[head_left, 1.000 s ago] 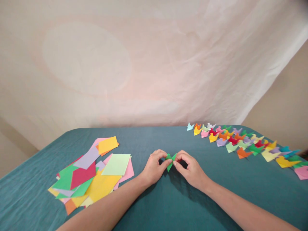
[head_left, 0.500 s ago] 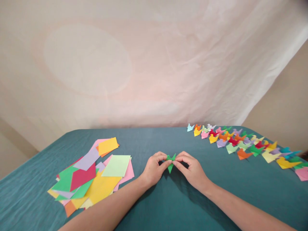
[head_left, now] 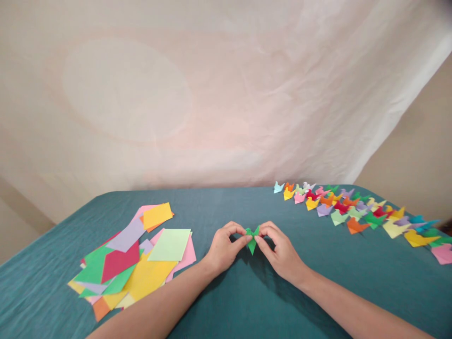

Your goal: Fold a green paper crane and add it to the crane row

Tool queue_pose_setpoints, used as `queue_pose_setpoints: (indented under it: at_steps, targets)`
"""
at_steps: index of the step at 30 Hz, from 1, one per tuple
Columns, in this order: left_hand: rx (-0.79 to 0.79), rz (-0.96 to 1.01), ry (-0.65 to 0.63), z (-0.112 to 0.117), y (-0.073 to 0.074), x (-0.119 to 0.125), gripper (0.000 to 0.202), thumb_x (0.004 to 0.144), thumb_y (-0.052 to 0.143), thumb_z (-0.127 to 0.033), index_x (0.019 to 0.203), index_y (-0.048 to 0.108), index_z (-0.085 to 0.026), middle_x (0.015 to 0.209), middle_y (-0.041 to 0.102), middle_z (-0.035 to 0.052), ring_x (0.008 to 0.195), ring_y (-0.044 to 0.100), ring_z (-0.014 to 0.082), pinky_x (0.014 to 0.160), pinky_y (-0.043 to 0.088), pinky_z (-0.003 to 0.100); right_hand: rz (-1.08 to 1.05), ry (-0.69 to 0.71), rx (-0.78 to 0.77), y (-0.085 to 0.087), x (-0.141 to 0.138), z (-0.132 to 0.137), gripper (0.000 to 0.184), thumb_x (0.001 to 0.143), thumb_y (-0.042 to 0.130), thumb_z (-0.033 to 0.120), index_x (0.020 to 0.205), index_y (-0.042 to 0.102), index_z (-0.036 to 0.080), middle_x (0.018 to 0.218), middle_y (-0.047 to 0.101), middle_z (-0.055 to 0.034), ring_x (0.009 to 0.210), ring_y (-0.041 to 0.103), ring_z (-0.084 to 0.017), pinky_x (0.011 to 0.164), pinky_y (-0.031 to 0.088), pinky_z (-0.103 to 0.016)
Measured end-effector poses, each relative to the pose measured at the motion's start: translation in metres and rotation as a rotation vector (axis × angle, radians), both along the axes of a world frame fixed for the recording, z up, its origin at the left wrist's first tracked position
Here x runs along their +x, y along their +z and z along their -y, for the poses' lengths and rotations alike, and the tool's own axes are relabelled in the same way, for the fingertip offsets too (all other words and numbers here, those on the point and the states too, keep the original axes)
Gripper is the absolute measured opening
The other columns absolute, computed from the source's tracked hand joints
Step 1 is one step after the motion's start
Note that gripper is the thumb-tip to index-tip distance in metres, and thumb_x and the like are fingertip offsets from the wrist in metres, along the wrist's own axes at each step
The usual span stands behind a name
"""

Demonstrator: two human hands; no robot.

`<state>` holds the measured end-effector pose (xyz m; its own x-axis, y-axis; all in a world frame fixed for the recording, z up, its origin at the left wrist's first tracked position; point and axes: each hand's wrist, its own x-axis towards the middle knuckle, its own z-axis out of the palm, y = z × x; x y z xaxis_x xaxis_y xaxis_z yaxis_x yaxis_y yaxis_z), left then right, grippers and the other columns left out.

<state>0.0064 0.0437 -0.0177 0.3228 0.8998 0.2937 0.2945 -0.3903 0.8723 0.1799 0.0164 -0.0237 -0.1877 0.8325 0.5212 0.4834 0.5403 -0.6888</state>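
A small folded green paper figure [head_left: 252,239] is held just above the teal tablecloth [head_left: 247,301] at the middle of the table. My left hand [head_left: 226,247] pinches its left side with thumb and forefinger. My right hand [head_left: 280,249] pinches its right side the same way. The figure has two upper points and one lower point hanging between my fingertips.
A loose pile of coloured paper squares [head_left: 130,256] lies at the left. Several finished folded paper figures [head_left: 353,209] in many colours stand in rows at the right, reaching the table's right edge. A pale cloth backdrop [head_left: 212,94] hangs behind the table.
Both hands stayed on the green figure. The figure's lower point has turned from slanting left to pointing straight down, and the hands shifted slightly.
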Motion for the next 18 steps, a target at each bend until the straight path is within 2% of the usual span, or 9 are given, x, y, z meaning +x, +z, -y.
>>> queue_pose_setpoints:
  at_steps: [6, 9, 15, 18]
  targets:
    - [-0.010, 0.039, -0.052, 0.0007, -0.0004, -0.0015, 0.014, 0.080, 0.061, -0.028, 0.074, 0.068, -0.017, 0.080, 0.060, 0.0028, 0.079, 0.057, 0.0149, 0.078, 0.042, 0.027, -0.050, 0.047, -0.026, 0.0048, -0.0004, 0.0007, 0.003, 0.084, 0.050, 0.020, 0.083, 0.053, 0.019, 0.087, 0.051, -0.0043, 0.084, 0.052, -0.017, 0.078, 0.042, -0.030]
    - [-0.005, 0.028, -0.075, 0.0008, -0.0009, -0.0017, 0.017, 0.083, 0.057, -0.029, 0.078, 0.069, -0.018, 0.082, 0.060, 0.0034, 0.081, 0.057, 0.0151, 0.080, 0.042, 0.027, -0.070, 0.043, -0.047, 0.0045, 0.0000, 0.0003, 0.006, 0.084, 0.051, 0.021, 0.079, 0.052, 0.019, 0.084, 0.052, -0.0036, 0.082, 0.052, -0.017, 0.077, 0.042, -0.029]
    - [0.026, 0.072, -0.026, 0.0014, 0.0005, -0.0004, 0.014, 0.076, 0.065, -0.028, 0.086, 0.069, -0.020, 0.084, 0.061, 0.0031, 0.083, 0.057, 0.0155, 0.079, 0.042, 0.026, -0.094, 0.023, -0.078, 0.0029, 0.0014, -0.0010, 0.012, 0.086, 0.050, 0.023, 0.076, 0.053, 0.019, 0.082, 0.053, -0.0028, 0.079, 0.053, -0.016, 0.073, 0.042, -0.028]
    - [0.029, 0.093, -0.031, 0.0013, 0.0009, -0.0001, 0.012, 0.076, 0.065, -0.029, 0.082, 0.070, -0.019, 0.081, 0.061, 0.0029, 0.080, 0.057, 0.0150, 0.077, 0.043, 0.026, -0.094, 0.046, -0.076, 0.0034, 0.0007, -0.0007, 0.011, 0.086, 0.050, 0.022, 0.076, 0.054, 0.019, 0.083, 0.054, -0.0030, 0.079, 0.054, -0.015, 0.073, 0.043, -0.027]
